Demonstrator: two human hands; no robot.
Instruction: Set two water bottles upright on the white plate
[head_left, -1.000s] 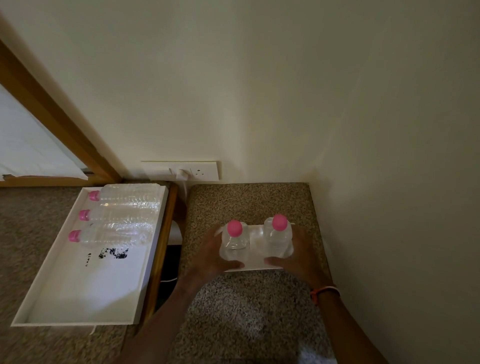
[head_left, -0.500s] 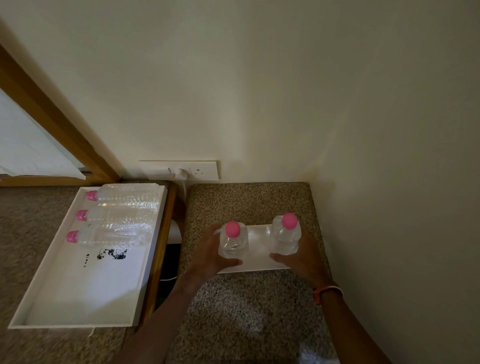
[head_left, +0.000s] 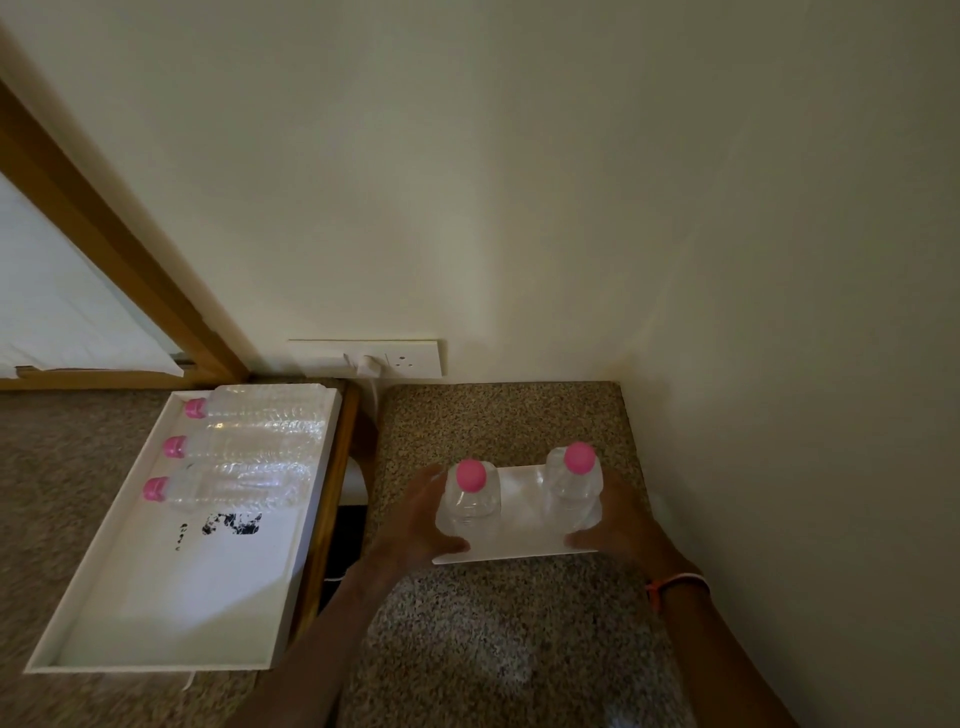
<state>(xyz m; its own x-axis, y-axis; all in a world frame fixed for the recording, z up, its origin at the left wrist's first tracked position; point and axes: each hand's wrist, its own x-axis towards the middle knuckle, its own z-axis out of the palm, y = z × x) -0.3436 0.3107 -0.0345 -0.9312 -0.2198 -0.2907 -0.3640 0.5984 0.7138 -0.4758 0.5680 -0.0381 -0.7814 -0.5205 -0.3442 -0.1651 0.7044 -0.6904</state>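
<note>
Hands wrap upright bottles on the white plate (head_left: 524, 525): left hand (head_left: 415, 525), right hand (head_left: 618, 519).

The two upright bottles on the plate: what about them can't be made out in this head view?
- Left bottle base: hidden behind the left hand.
- Right bottle base: partly hidden behind the right hand; contact with the white plate unclear.
- Labels and water level: too blurred.
</note>
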